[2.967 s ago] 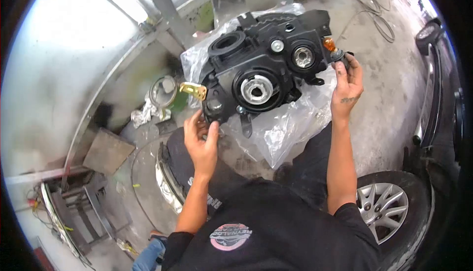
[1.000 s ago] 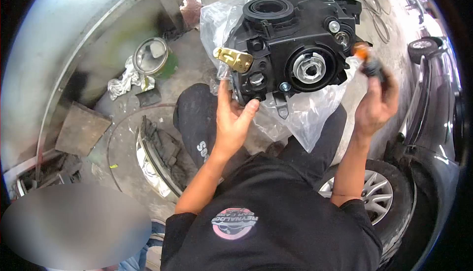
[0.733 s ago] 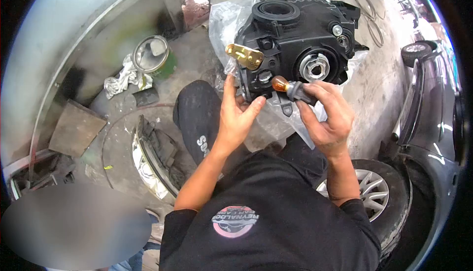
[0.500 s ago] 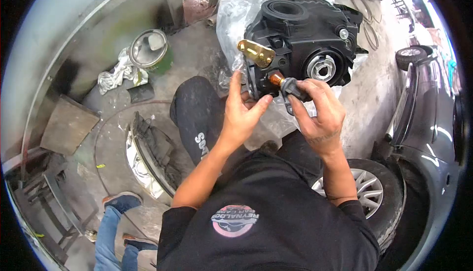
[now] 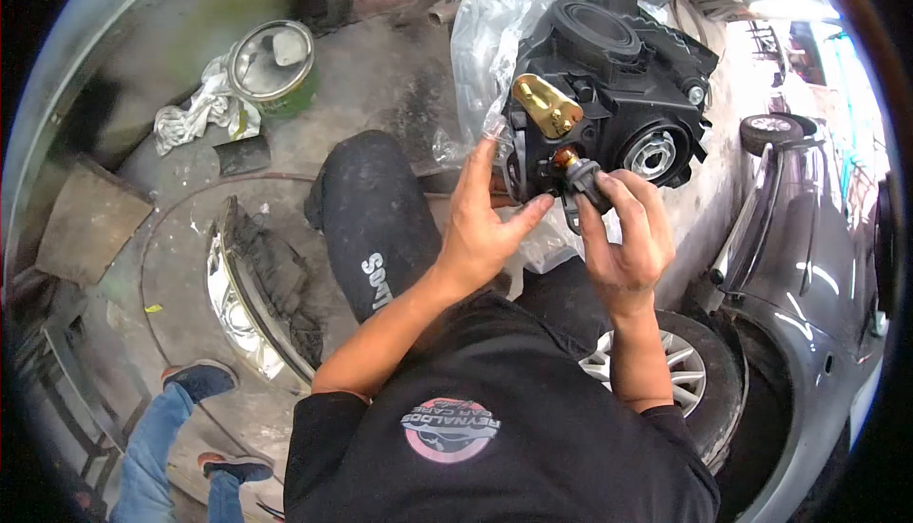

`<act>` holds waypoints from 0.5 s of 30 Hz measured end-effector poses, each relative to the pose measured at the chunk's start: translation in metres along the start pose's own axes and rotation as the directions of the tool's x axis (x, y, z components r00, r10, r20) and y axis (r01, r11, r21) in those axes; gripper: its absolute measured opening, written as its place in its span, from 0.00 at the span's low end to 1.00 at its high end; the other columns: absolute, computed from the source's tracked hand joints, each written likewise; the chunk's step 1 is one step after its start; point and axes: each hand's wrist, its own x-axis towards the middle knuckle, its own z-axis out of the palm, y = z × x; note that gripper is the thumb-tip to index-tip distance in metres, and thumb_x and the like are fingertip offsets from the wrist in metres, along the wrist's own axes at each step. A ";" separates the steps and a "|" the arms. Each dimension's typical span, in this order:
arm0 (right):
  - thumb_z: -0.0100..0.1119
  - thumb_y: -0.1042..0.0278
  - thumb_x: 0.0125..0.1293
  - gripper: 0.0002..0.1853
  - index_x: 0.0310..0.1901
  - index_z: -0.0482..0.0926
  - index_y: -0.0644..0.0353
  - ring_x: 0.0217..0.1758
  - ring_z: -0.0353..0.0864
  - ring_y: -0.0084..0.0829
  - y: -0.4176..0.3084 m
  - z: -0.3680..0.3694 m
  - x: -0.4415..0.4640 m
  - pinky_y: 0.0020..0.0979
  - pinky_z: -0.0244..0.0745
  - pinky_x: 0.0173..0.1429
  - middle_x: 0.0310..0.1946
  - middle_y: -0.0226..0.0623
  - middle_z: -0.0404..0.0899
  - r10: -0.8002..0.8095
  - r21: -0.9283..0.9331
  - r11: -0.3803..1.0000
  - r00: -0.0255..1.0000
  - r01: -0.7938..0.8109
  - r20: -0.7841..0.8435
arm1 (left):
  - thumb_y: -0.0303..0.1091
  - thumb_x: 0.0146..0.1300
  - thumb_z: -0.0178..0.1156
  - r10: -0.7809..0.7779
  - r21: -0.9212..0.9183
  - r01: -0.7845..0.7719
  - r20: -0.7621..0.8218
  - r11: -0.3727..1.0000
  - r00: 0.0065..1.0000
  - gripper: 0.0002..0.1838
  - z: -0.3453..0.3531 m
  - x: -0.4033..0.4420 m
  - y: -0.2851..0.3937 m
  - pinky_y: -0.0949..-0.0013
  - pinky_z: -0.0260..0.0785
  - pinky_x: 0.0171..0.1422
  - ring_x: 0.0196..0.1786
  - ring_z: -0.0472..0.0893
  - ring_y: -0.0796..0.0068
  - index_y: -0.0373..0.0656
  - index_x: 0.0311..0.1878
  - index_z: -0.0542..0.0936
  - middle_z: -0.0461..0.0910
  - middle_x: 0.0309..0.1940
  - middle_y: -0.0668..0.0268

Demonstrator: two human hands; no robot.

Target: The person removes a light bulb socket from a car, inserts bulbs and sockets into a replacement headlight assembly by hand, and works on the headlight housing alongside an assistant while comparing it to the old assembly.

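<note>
The black headlight housing (image 5: 623,86) lies with its back up on clear plastic wrap (image 5: 483,43). A gold metal bracket (image 5: 547,106) is fixed near its left edge. My left hand (image 5: 480,228) steadies that edge, its thumb and fingers spread around the corner. Between thumb and fingertips, my right hand (image 5: 632,242) pinches a dark bulb socket (image 5: 587,184). The socket's amber bulb (image 5: 566,157) points into a small opening beside the bracket; how deep it sits is hidden.
To the left are a metal can (image 5: 273,60), a white rag (image 5: 197,122), a flat board (image 5: 92,223) and another headlight (image 5: 238,304). A person's shoes (image 5: 200,380) show at lower left. A car wheel (image 5: 699,371) and dark car (image 5: 799,257) are at right.
My right hand has brought the amber bulb from the housing's right side to the opening on its left. My left hand stays at the corner. The view has shifted.
</note>
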 end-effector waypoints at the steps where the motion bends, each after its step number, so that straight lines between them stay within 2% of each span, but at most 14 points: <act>1: 0.76 0.84 0.52 0.20 0.49 0.84 0.68 0.38 0.86 0.43 0.000 0.001 0.000 0.38 0.81 0.41 0.40 0.45 0.85 0.001 -0.004 1.000 1.000 -0.001 0.001 | 0.29 0.61 0.79 0.003 0.016 -0.003 0.004 1.000 1.000 0.50 0.000 0.000 0.001 0.63 0.82 0.63 0.62 0.84 0.58 0.33 0.81 0.59 0.73 0.69 0.48; 4: 0.76 0.84 0.53 0.19 0.49 0.84 0.67 0.37 0.86 0.42 -0.003 -0.001 0.004 0.38 0.81 0.40 0.39 0.44 0.85 -0.010 -0.031 0.999 0.999 0.011 0.035 | 0.30 0.61 0.79 -0.028 -0.057 0.027 -0.023 0.998 0.999 0.51 0.005 -0.004 -0.007 0.62 0.81 0.64 0.64 0.83 0.58 0.31 0.81 0.59 0.71 0.71 0.47; 6: 0.76 0.83 0.54 0.19 0.48 0.85 0.66 0.37 0.85 0.41 -0.007 -0.003 0.009 0.38 0.81 0.40 0.39 0.43 0.85 -0.014 -0.029 0.999 0.999 0.015 0.052 | 0.28 0.61 0.78 0.008 0.001 -0.008 -0.041 1.000 0.999 0.49 0.005 -0.005 -0.015 0.62 0.82 0.63 0.62 0.83 0.60 0.32 0.81 0.59 0.70 0.70 0.47; 8: 0.75 0.83 0.55 0.18 0.48 0.85 0.65 0.36 0.85 0.41 -0.009 -0.003 0.011 0.38 0.81 0.39 0.38 0.42 0.85 -0.007 -0.006 1.000 0.999 0.007 0.049 | 0.26 0.63 0.77 0.036 -0.067 -0.041 -0.076 0.997 0.996 0.46 0.006 -0.007 -0.016 0.63 0.82 0.60 0.60 0.84 0.63 0.33 0.79 0.61 0.71 0.69 0.47; 10: 0.75 0.82 0.55 0.17 0.48 0.85 0.64 0.36 0.86 0.41 -0.010 -0.004 0.010 0.38 0.81 0.39 0.38 0.42 0.85 0.082 -0.010 0.997 0.994 -0.082 0.071 | 0.25 0.65 0.74 0.037 -0.262 -0.071 -0.131 0.962 0.991 0.39 0.008 -0.012 0.000 0.65 0.82 0.58 0.56 0.84 0.67 0.34 0.75 0.64 0.72 0.67 0.49; 11: 0.75 0.82 0.56 0.17 0.48 0.85 0.64 0.35 0.86 0.41 -0.011 -0.005 0.009 0.38 0.81 0.38 0.38 0.42 0.85 0.128 -0.014 0.992 0.988 -0.127 0.083 | 0.24 0.66 0.73 0.055 -0.291 -0.096 -0.147 0.952 0.988 0.36 0.008 -0.015 -0.002 0.66 0.82 0.57 0.55 0.83 0.68 0.35 0.73 0.64 0.72 0.66 0.50; 13: 0.75 0.82 0.56 0.17 0.48 0.85 0.64 0.36 0.86 0.42 -0.009 -0.005 0.007 0.37 0.81 0.39 0.38 0.43 0.85 0.122 -0.014 0.993 0.989 -0.121 0.082 | 0.22 0.68 0.71 0.090 -0.348 -0.150 -0.183 0.925 0.979 0.31 0.008 -0.017 -0.008 0.68 0.82 0.54 0.52 0.83 0.72 0.37 0.68 0.66 0.72 0.63 0.53; 15: 0.74 0.82 0.56 0.17 0.49 0.85 0.64 0.36 0.87 0.42 -0.009 -0.004 0.006 0.37 0.81 0.40 0.38 0.43 0.85 0.122 0.004 0.992 0.989 -0.122 0.081 | 0.25 0.71 0.68 0.021 -0.369 -0.084 -0.171 0.925 0.985 0.23 0.007 -0.013 -0.007 0.68 0.83 0.50 0.48 0.84 0.73 0.37 0.63 0.68 0.75 0.56 0.57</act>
